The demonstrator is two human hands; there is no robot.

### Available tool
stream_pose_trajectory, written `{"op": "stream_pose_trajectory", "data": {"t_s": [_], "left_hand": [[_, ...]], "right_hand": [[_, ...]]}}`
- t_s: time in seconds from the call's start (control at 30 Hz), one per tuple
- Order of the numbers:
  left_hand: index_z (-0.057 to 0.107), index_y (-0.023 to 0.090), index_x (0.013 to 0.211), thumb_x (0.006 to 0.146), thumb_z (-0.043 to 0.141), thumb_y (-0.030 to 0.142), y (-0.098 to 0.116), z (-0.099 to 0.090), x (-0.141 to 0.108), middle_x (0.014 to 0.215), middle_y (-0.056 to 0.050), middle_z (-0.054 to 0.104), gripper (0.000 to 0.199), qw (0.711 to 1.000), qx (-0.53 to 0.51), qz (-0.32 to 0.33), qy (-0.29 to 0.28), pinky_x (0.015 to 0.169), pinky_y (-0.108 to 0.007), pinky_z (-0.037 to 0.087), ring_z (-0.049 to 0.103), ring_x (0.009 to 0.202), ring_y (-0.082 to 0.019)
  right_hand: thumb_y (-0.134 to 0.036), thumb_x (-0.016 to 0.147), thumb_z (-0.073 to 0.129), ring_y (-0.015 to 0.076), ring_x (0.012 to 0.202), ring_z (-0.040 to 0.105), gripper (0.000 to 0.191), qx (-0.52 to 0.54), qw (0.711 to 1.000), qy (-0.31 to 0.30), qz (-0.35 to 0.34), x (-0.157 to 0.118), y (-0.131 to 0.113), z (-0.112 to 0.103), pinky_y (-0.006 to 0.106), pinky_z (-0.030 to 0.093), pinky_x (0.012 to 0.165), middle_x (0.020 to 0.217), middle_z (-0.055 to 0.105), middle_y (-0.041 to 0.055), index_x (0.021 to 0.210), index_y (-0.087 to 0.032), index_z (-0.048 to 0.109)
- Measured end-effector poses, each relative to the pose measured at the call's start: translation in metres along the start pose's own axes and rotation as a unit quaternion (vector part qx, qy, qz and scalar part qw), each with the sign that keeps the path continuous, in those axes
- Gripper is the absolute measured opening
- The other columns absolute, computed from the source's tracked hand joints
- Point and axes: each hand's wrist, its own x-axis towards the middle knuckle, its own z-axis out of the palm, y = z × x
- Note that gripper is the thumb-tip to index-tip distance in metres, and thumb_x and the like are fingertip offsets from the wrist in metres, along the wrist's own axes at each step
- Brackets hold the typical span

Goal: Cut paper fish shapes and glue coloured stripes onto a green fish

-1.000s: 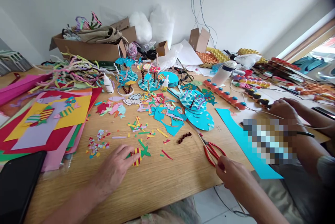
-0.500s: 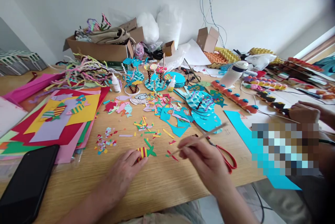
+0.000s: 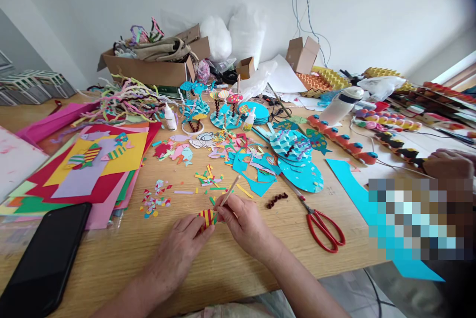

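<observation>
My left hand (image 3: 182,243) rests on the table with its fingertips on a small red-and-yellow striped paper piece (image 3: 207,218). Right beside it, my right hand (image 3: 240,219) pinches a thin pale stick (image 3: 231,189) that slants up from the fingers, its lower end hidden at the striped piece. To the right lie a dark brown twisted pipe cleaner (image 3: 277,201) and scissors with red handles (image 3: 325,228). Small paper scraps (image 3: 207,177) are scattered just beyond my hands.
A black phone (image 3: 44,258) lies at the left below stacked coloured paper (image 3: 107,209). Glue bottles (image 3: 170,118), blue paper discs (image 3: 305,175) and a white bottle (image 3: 340,105) stand or lie farther back. Another person's hand (image 3: 448,163) is at the right edge.
My right hand has moved left to the striped piece, carrying the stick, now held more upright. The pipe cleaner and scissors are now uncovered. The view has shifted slightly.
</observation>
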Motion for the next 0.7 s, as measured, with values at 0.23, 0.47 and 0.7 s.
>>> {"op": "stream_pose_trajectory", "data": {"t_s": [0.23, 0.47, 0.7], "left_hand": [[0.055, 0.021, 0.107, 0.089, 0.04, 0.015, 0.002, 0.001, -0.001, 0.1, -0.003, 0.062, 0.023, 1.0, 0.014, 0.002, 0.005, 0.076, -0.032, 0.047, 0.054, 0.091, -0.018], [0.055, 0.02, 0.108, 0.085, 0.047, 0.015, 0.003, 0.0, -0.002, 0.098, -0.004, 0.062, 0.025, 0.999, 0.03, 0.0, -0.018, 0.075, -0.034, 0.048, 0.055, 0.088, -0.02], [0.055, 0.02, 0.108, 0.087, 0.043, 0.014, 0.004, 0.002, -0.004, 0.097, -0.003, 0.062, 0.025, 1.0, 0.029, -0.001, -0.005, 0.076, -0.033, 0.046, 0.054, 0.089, -0.019]], "right_hand": [[-0.007, 0.083, 0.043, 0.0116, 0.058, 0.05, 0.014, -0.014, 0.999, -0.036, 0.018, 0.01, 0.0, 0.003, 0.02, 0.035, 0.054, 0.066, 0.053, -0.0019, 0.078, -0.021, 0.043], [-0.005, 0.081, 0.042, 0.0114, 0.054, 0.054, 0.018, -0.006, 0.998, -0.033, 0.048, 0.028, 0.005, 0.003, 0.019, 0.037, 0.053, 0.061, 0.055, -0.0027, 0.074, -0.021, 0.04], [-0.008, 0.083, 0.04, 0.0116, 0.056, 0.055, 0.014, 0.007, 0.999, -0.007, 0.038, 0.024, 0.005, -0.001, 0.02, 0.038, 0.054, 0.064, 0.057, -0.0014, 0.079, -0.021, 0.042]]}}
